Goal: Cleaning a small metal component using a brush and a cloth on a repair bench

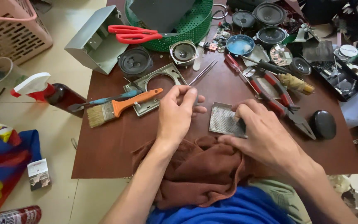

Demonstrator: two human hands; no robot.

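Blue shirt (228, 207) at bottom edge, brown rag (195, 170) bunched over the near edge of the board (117, 141). Right hand (262, 132) rests on a small mesh plate (224, 119), fingertips pressing its right edge flat to the board, just beyond the rag. Left hand (179, 112) sits beside it, fingers pinched narrow around tweezers (201, 74) whose tips point away, toward a small speaker (183, 52). Mesh plate lies free, apart from any housing; grey metal frame (156, 89) with round opening lies left of the hands, orange-handled brush (119, 108) across it. Judgement: disassembly looks well along, with loose speakers, the frame and a grey casing (94, 39) spread out; work on the mesh itself appears mid-way, no reassembly visible. Red pliers (282, 101) and a black oval part (323, 123) lie right of the hand. Red scissors (135, 34) rest against a green basket (187, 29) at the far side. Spray bottle (46, 91) stands off the board, left.
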